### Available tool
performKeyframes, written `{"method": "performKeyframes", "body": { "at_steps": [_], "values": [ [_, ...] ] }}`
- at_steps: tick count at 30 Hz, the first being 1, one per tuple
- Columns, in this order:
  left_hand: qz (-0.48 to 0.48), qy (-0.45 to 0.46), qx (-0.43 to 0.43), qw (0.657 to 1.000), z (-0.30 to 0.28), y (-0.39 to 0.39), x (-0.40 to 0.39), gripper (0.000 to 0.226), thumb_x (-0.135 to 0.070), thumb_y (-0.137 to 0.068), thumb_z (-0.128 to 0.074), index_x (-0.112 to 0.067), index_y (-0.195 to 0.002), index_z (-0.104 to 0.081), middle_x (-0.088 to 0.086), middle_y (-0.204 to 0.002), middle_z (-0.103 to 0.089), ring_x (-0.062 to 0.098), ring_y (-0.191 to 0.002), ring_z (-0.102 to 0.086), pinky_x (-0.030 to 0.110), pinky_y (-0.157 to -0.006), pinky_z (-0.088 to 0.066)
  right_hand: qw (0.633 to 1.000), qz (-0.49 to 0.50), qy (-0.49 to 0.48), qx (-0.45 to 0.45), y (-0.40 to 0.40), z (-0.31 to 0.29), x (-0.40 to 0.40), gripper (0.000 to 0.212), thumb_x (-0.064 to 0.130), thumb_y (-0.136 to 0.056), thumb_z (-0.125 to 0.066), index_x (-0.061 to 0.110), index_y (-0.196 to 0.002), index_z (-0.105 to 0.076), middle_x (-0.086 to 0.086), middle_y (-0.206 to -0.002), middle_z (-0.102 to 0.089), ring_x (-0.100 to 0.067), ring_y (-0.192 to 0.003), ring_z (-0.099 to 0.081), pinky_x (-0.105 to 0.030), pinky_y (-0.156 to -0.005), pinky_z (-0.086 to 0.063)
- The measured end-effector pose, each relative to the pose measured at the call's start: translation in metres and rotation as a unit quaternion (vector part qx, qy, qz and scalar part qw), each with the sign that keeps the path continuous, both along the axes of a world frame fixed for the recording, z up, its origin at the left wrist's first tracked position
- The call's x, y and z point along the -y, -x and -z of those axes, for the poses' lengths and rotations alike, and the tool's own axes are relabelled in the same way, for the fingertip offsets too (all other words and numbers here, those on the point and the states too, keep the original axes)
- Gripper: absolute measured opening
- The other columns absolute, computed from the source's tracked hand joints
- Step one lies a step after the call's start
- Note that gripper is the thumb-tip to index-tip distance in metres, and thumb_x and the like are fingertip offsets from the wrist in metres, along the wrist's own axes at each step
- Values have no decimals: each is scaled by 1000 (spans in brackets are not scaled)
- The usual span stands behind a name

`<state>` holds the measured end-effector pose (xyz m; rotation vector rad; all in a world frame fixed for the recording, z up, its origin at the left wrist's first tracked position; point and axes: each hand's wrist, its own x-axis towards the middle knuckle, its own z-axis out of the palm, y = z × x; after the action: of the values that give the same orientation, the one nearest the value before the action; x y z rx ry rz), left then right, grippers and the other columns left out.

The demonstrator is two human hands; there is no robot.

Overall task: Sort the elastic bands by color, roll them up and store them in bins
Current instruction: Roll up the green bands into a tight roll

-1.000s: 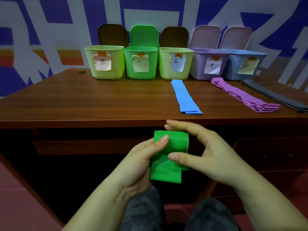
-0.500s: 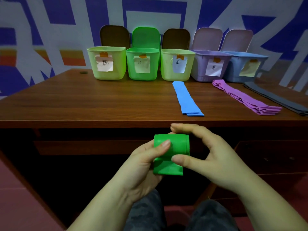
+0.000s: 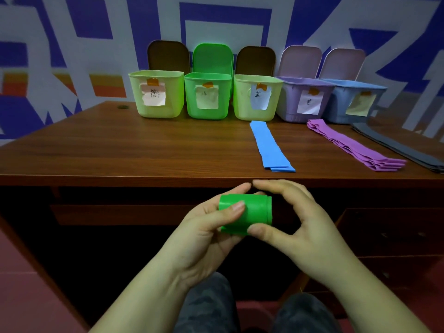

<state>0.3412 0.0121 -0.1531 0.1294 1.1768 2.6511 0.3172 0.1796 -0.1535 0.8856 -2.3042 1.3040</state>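
A person sits at a wooden table (image 3: 120, 152), seen from their own head looking down. Both hands are held below the table's near edge, above the lap, around a rolled green elastic band (image 3: 252, 213). The left hand (image 3: 204, 234) grips the roll from the left, thumb across its front and fingers curled behind it. The right hand (image 3: 295, 224) pinches the roll's right end between thumb below and fingers arched over the top.

Along the table's far edge stand five open bins in a row, each with a paper label: a pale yellow-green bin (image 3: 157, 110) at left, a bright green bin (image 3: 207, 111), another pale yellow-green bin (image 3: 242, 102), a purple bin (image 3: 292, 102) and a blue bin (image 3: 341, 104) at right. A folded blue band (image 3: 270, 146) lies flat from the third bin toward the near edge. Folded purple bands (image 3: 355, 145) lie to its right, and grey bands (image 3: 398, 145) lie at the right edge.
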Motion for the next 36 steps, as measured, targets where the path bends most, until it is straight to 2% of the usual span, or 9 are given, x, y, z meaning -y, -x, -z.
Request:
{"method": "performKeyframes", "body": {
  "at_steps": [3, 6, 8, 11, 17, 21, 25, 31, 36],
  "values": [
    [-6, -13, 1, 1000, -3, -2, 2, 55, -1, -64, -63, -5, -119, -61, 18, -107, -68, 23, -88, -68, 27, -78, -55, 999, 21, -33, -34, 0, -2, 2, 51, 71, -69, -57, 41, -110, -61, 26, -119, -57, -5, -126, -43, -32, -106, -35],
    [-6, -36, -13, 999, -4, -1, -1, 53, -10, -51, -84, -3, -102, -71, 16, -98, -70, 21, -83, -69, 28, -74, -57, 996, 28, -31, -74, -1, -3, 3, 48, 54, -72, -62, 43, -117, -52, 30, -118, -52, 0, -120, -46, -26, -104, -35],
    [-21, -2, -26, 999, -6, -1, -4, 25, -29, -72, -76, -7, -85, -77, 13, -89, -71, 17, -78, -70, 27, -72, -57, 994, 32, -26, -98, -1, -3, 3, 47, 47, -73, -63, 41, -119, -52, 28, -115, -55, 5, -114, -48, -22, -103, -34],
    [-42, 33, -28, 998, -6, 1, -2, 24, -23, -81, -65, -4, -93, -74, 15, -90, -71, 16, -76, -69, 25, -66, -57, 991, 32, -31, -125, -1, -3, 4, 49, 46, -72, -66, 39, -119, -55, 30, -115, -57, 10, -113, -47, -14, -104, -29],
    [-75, 53, -85, 992, 2, 3, 0, 43, -12, -72, -56, -8, -115, -61, 12, -108, -70, 16, -92, -68, 21, -79, -55, 975, -63, 124, 174, 0, -4, 5, 91, 83, -51, -62, 38, -128, -45, 13, -126, -58, -2, -113, -57, -17, -91, -46],
    [-95, 115, -155, 977, 9, 0, -6, 49, -9, -72, -56, -17, -121, -57, -4, -111, -69, 10, -103, -63, 20, -88, -50, 959, -13, 138, 248, 4, -11, 17, 64, 76, -67, -56, 15, -84, -67, 4, -67, -65, -10, -61, -63, -21, -56, -48],
    [-121, 191, -158, 961, 11, 14, -3, 61, -38, -62, -65, -26, -120, -54, -8, -121, -64, 10, -113, -59, 27, -97, -47, 982, -20, 107, 154, -2, -9, 23, 32, 58, -80, -57, 27, -87, -64, 11, -77, -67, -3, -71, -62, -22, -65, -49],
    [-198, 427, -195, 861, 2, 7, -6, 65, -74, -81, -32, -16, -88, -60, -1, -71, -61, 11, -63, -56, 34, -60, -47, 994, 53, 92, 23, -8, -2, 34, 30, 52, -82, -46, 25, -86, -58, 10, -82, -62, -7, -79, -60, -13, -69, -42],
    [-311, 529, -258, 746, 11, 7, -12, 42, -65, -80, -18, -30, -71, -39, -18, -63, -55, 7, -50, -45, 26, -50, -28, 968, 107, 139, 178, 3, -1, 44, 50, 71, -65, -34, 27, -79, -53, 13, -62, -57, -9, -60, -51, -29, -60, -39]
  ]
}}
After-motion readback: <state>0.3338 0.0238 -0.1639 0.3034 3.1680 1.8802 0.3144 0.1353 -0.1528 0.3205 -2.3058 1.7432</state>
